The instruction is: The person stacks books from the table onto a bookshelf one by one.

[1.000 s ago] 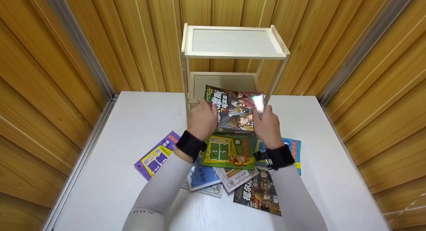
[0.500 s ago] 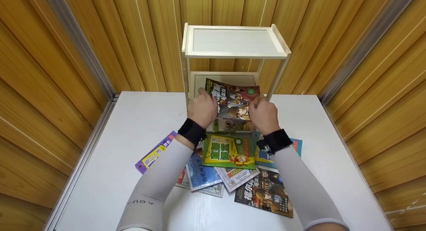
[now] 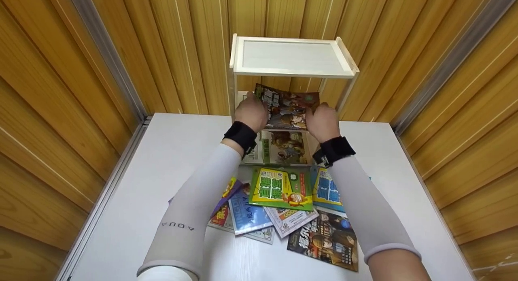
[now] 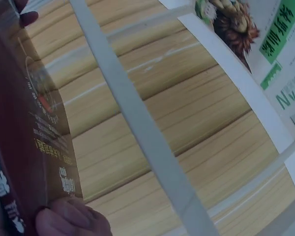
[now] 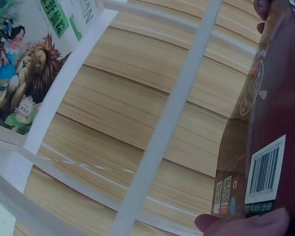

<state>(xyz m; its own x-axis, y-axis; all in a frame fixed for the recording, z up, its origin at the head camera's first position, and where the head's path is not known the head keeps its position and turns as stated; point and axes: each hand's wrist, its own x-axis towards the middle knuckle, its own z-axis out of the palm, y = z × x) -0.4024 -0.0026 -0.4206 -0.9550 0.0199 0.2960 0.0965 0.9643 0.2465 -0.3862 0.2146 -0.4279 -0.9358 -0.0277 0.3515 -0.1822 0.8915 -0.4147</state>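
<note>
Both hands hold a dark comic-style book (image 3: 285, 109) by its two short sides, tilted up in front of the pale rack's opening, below its top shelf (image 3: 293, 56). My left hand (image 3: 251, 112) grips the left edge; my right hand (image 3: 323, 121) pinches the right edge. In the wrist views the book's maroon back cover shows, with a barcode (image 5: 265, 169) and fingertips (image 4: 71, 219) curled at its edge. Below it, a white book with a lion picture (image 3: 285, 147) lies on the rack's lower level. The same lion book (image 5: 37, 64) shows in the right wrist view.
Several books lie overlapping on the white table (image 3: 178, 139) before the rack: a green one (image 3: 281, 188), a blue one (image 3: 249, 212), a dark comic (image 3: 325, 240) and a blue-yellow one (image 3: 327, 188). Wood-patterned walls (image 3: 194, 50) stand behind and on both sides.
Both hands have moved the dark comic-style book forward and up into the rack's opening. More of the lion book beneath has come into view. The head view has shifted slightly.
</note>
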